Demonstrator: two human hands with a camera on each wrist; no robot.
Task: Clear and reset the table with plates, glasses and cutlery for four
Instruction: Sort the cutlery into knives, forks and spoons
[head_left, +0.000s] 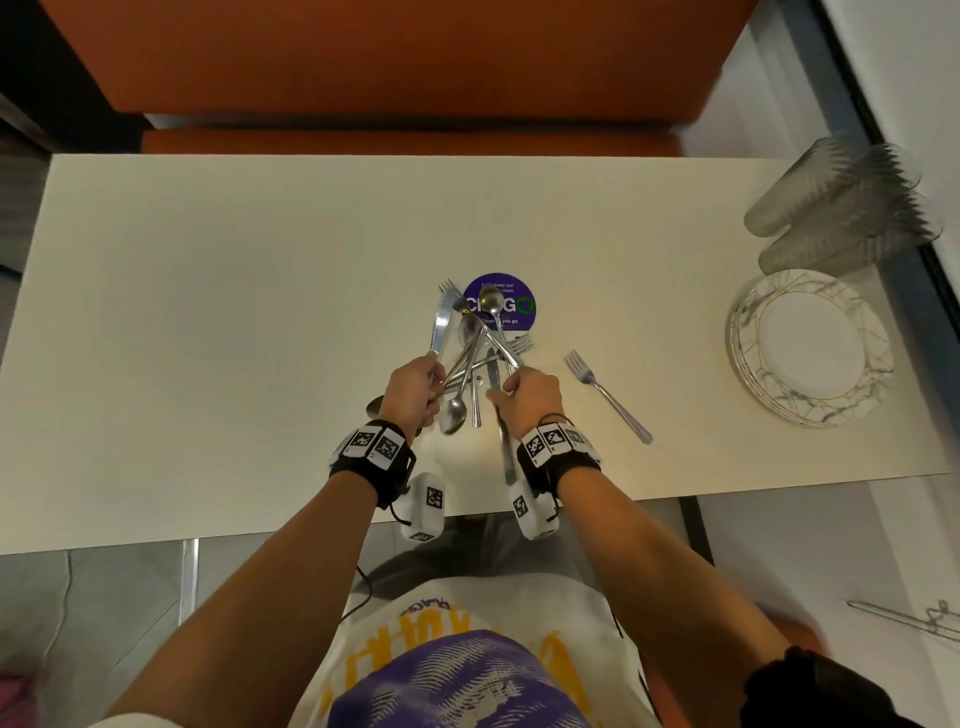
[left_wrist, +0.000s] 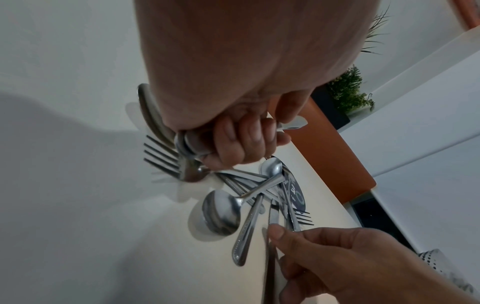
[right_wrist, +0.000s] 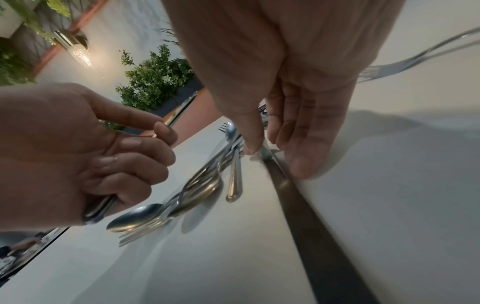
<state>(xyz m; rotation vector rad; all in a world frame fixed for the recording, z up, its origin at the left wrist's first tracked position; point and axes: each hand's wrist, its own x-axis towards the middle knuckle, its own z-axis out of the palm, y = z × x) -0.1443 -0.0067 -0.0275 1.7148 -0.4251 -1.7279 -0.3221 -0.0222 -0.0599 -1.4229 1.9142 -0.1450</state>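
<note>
A loose pile of spoons, forks and knives (head_left: 480, 358) lies mid-table, partly over a purple sticker (head_left: 514, 291). My left hand (head_left: 434, 387) grips a bundle of cutlery (left_wrist: 168, 152): a knife whose blade (head_left: 440, 322) points away from me, plus a spoon and forks sticking out behind the fist. My right hand (head_left: 501, 389) pinches another knife (right_wrist: 306, 216) between thumb and fingers near the blade. Its handle (head_left: 506, 457) runs back under my wrist. A single fork (head_left: 608, 395) lies apart on the right.
A stack of marbled plates (head_left: 748, 332) sits at the table's right end, with stacked ribbed glasses (head_left: 841, 202) lying on their sides behind it. An orange bench (head_left: 405, 67) runs along the far side. The near table edge (head_left: 260, 535) is just below my wrists.
</note>
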